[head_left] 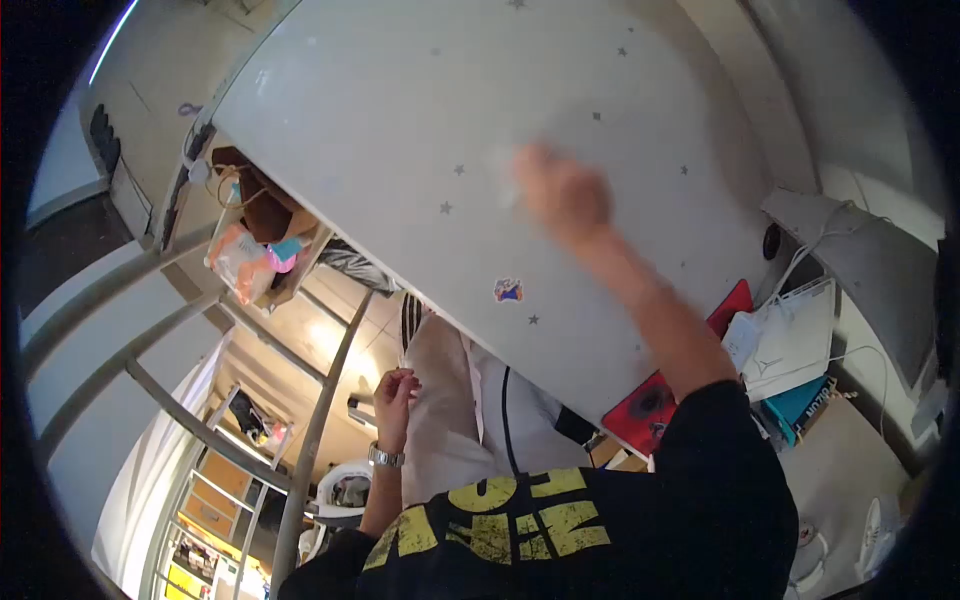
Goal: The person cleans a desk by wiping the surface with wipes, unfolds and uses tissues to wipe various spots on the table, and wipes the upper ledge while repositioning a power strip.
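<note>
1. Head view, work: I find the right hand (568, 197) over the upper middle of the panel (360, 120), the arm stretched across it. I judge the step in hand to be a rubbing pass over that surface.
2. Head view, grip: The right hand is blurred, its fingers bent; a pale patch (507, 186) shows at the fingertips, and I cannot tell whether it is held. The left hand (396, 388) hangs beyond the panel's edge, fingers curled; I cannot tell whether they grip anything.
3. Head view, next move: In my judgement it calls for light, even contact, with care around the sticker (508, 290).
4. Head view, surroundings: The red mat (624, 424) lies under the right arm at the near edge. Cables (797, 262) clutter the right; bag (238, 262) and rail (318, 420) crowd the left.
</note>
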`<state>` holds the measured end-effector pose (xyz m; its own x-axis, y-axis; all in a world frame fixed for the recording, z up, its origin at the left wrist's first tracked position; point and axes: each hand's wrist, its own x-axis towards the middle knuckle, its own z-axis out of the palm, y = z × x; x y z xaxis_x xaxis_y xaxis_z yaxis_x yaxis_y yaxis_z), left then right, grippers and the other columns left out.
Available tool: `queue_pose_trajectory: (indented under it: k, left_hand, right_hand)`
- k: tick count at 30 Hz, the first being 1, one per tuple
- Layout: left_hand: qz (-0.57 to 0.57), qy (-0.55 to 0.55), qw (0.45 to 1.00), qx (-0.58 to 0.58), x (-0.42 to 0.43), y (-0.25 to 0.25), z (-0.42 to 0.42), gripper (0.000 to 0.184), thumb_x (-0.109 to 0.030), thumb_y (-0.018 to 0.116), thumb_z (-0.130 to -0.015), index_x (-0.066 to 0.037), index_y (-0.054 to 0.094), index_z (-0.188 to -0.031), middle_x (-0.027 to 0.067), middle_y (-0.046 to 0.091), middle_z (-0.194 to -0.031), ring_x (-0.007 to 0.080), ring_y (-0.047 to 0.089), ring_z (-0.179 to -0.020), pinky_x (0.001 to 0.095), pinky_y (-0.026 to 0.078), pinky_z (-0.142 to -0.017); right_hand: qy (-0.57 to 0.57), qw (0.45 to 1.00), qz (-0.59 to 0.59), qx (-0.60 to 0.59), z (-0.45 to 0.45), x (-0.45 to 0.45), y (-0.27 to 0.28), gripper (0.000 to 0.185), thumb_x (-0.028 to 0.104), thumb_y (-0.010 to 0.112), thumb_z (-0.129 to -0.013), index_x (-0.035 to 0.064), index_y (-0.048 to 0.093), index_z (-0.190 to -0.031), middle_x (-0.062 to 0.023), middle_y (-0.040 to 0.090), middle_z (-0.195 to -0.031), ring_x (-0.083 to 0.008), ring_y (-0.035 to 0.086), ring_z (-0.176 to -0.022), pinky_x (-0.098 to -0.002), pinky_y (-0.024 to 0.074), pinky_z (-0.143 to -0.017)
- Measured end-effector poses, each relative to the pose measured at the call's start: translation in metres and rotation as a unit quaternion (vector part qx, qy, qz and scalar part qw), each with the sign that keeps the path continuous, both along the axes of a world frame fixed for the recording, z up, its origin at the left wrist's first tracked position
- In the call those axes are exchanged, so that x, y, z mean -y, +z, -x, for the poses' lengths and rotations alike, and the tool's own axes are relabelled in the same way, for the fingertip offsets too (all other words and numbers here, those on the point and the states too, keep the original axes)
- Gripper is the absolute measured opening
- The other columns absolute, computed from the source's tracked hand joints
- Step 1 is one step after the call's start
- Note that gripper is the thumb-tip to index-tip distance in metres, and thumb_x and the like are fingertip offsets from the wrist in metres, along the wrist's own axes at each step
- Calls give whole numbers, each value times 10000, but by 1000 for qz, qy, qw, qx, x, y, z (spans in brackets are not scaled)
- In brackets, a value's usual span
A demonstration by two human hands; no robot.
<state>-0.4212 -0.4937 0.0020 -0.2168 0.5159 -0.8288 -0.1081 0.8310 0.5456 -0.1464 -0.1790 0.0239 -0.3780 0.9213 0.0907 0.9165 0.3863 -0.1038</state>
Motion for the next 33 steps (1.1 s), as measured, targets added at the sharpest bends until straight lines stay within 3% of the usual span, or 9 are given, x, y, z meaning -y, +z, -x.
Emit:
queue_pose_trajectory:
  k: [2, 5, 7, 9, 12, 16, 19, 22, 33]
  left_hand:
    - [-15, -8, 1000, -5, 4, -7, 1, 168, -191, 585, -946, -54, 622, -1035, 37, 671, -890, 121, 647, -803, 253, 486, -673]
    - [16, -2, 1000, -5, 20, -15, 6, 173, -195, 586, -947, -50, 621, -1035, 39, 671, -889, 123, 648, -805, 255, 488, -673]
    - [23, 8, 1000, 8, 29, -19, 7, 175, -206, 590, -948, -59, 625, -1036, 39, 671, -890, 125, 650, -809, 255, 490, -678]
    - [29, 1, 1000, 13, 27, -19, 5, 176, -212, 593, -948, -63, 627, -1034, 39, 671, -893, 126, 651, -809, 258, 492, -681]
    - [36, -2, 999, 26, 12, -17, 3, 169, -211, 598, -944, -63, 627, -1021, 36, 667, -890, 129, 650, -808, 259, 493, -681]
    - [24, 9, 999, 26, 6, -18, -1, 159, -209, 605, -939, -69, 627, -1011, 27, 661, -887, 126, 645, -801, 254, 486, -675]
    - [47, 10, 998, 41, 18, -24, -4, 157, -210, 610, -937, -73, 627, -1009, 22, 659, -886, 121, 641, -796, 243, 477, -667]
    - [43, 16, 997, 56, 24, -29, -7, 155, -207, 608, -938, -72, 624, -1014, 18, 660, -880, 111, 637, -792, 237, 468, -662]
    - [49, 8, 996, 75, 14, -31, -13, 171, -204, 588, -950, -61, 612, -1040, 21, 665, -884, 109, 637, -803, 242, 462, -694]
  right_hand:
    - [-160, 987, -1, -36, -56, -89, 4, 261, 293, 412, -982, 76, 520, -886, -153, 623, -636, -371, 625, -569, -493, 503, -532]
    - [-265, 956, 104, -64, -80, -128, 19, 157, 206, 479, -944, 93, 518, -1045, -126, 630, -697, -340, 662, -684, -463, 532, -561]
    - [-124, 989, 40, 71, -54, -81, 23, 139, 204, 475, -945, 116, 529, -1038, -129, 632, -705, -363, 662, -712, -489, 525, -572]
    - [21, 999, 43, 8, -30, -13, 17, 124, 212, 471, -947, 139, 536, -1024, -138, 629, -705, -373, 658, -714, -494, 519, -571]
    - [9, 998, 59, -10, -51, -27, 16, 131, 224, 477, -948, 144, 542, -1030, -131, 639, -716, -359, 663, -721, -490, 518, -565]
    - [-200, 980, -15, 12, -103, -116, 16, 165, 244, 535, -931, 109, 573, -1017, -143, 663, -822, -345, 661, -758, -461, 518, -625]
    - [-133, 984, -81, -83, -110, -99, 15, 204, 253, 572, -914, 106, 600, -1052, -125, 671, -895, -345, 655, -818, -437, 514, -694]
    - [-139, 979, 6, -151, -105, -79, 20, 228, 253, 604, -894, 120, 628, -1078, -106, 674, -940, -336, 649, -861, -421, 509, -727]
    - [-84, 976, -15, -199, -80, -77, 17, 159, 198, 623, -877, 60, 680, -932, -145, 688, -915, -336, 665, -810, -397, 522, -729]
